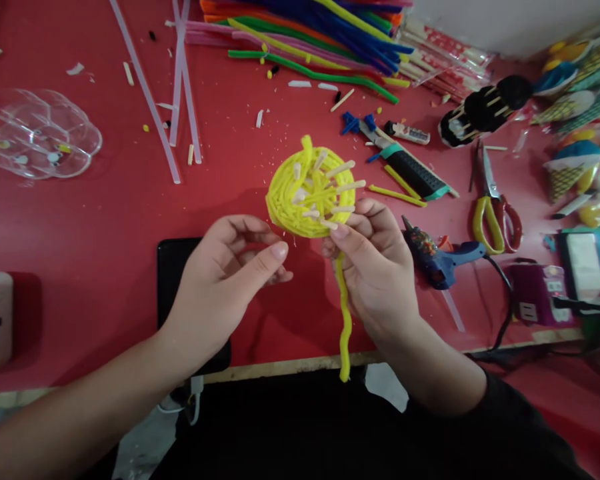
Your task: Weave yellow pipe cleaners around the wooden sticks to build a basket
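A small round basket (285,200) woven of yellow pipe cleaner around short pale wooden sticks is held above the table. My right hand (377,260) pinches its lower right rim between thumb and fingers, the thumb lying against one stick (329,224). From that spot a loose yellow pipe cleaner end (346,327) hangs down past the table edge. To the lower left of the basket is my left hand (235,267), its fingers loosely curled and the thumb apart from them. Nothing shows in the left hand, and it seems not to touch the basket.
Coloured pipe cleaners (300,40) lie at the back. On the right are a utility knife (413,167), scissors (493,207), a glue gun (437,257) and a purple power block (537,290). Glue sticks (150,100), a clear divided tray (45,137) and a black phone-like slab (173,267) are leftward.
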`<act>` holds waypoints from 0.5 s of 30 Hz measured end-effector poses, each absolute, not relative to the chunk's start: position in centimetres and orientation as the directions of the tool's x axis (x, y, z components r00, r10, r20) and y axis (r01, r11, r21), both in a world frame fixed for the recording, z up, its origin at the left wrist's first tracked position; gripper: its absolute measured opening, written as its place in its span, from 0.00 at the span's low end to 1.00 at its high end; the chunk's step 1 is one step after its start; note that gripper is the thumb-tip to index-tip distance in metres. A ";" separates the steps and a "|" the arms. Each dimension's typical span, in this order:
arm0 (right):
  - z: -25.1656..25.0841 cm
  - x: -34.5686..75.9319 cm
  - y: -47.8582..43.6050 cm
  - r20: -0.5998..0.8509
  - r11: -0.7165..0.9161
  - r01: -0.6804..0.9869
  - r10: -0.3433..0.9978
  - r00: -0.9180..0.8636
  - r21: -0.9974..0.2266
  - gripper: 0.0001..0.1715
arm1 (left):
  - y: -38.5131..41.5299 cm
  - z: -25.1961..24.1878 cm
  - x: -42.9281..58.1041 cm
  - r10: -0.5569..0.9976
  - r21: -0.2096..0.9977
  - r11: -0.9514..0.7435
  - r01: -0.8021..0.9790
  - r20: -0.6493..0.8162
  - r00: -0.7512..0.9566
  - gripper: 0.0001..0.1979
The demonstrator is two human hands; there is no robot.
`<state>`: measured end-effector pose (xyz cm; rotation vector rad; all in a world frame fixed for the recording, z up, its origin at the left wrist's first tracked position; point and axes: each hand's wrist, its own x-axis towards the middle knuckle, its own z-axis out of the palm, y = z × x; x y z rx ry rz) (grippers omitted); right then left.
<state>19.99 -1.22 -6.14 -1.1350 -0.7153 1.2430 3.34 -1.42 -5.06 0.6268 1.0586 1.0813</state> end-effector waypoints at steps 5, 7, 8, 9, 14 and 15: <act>-6.4 19.3 -2.0 -0.144 -0.073 -0.371 0.975 0.168 -0.926 0.18 | -1.3 -4.5 3.7 0.845 0.733 0.529 -0.428 -0.503 0.183 0.10; -6.5 19.1 -2.3 -0.133 -0.069 -0.369 0.979 0.152 -0.927 0.17 | -1.1 -4.4 3.6 0.807 0.674 0.581 -0.457 -0.551 0.213 0.11; -6.5 19.0 -2.4 -0.131 -0.068 -0.374 0.981 0.146 -0.925 0.17 | -1.0 -4.4 3.6 0.794 0.647 0.596 -0.476 -0.566 0.224 0.11; -6.6 19.0 -2.4 -0.129 -0.066 -0.379 0.981 0.142 -0.923 0.17 | -0.9 -4.4 3.6 0.785 0.627 0.603 -0.493 -0.575 0.228 0.12; -6.5 18.8 -2.6 -0.124 -0.062 -0.384 0.982 0.141 -0.921 0.17 | -0.8 -4.6 3.7 0.792 0.616 0.585 -0.527 -0.575 0.207 0.14; -6.5 18.8 -2.6 -0.123 -0.060 -0.390 0.983 0.139 -0.919 0.17 | -0.8 -4.7 3.7 0.797 0.621 0.578 -0.529 -0.568 0.205 0.13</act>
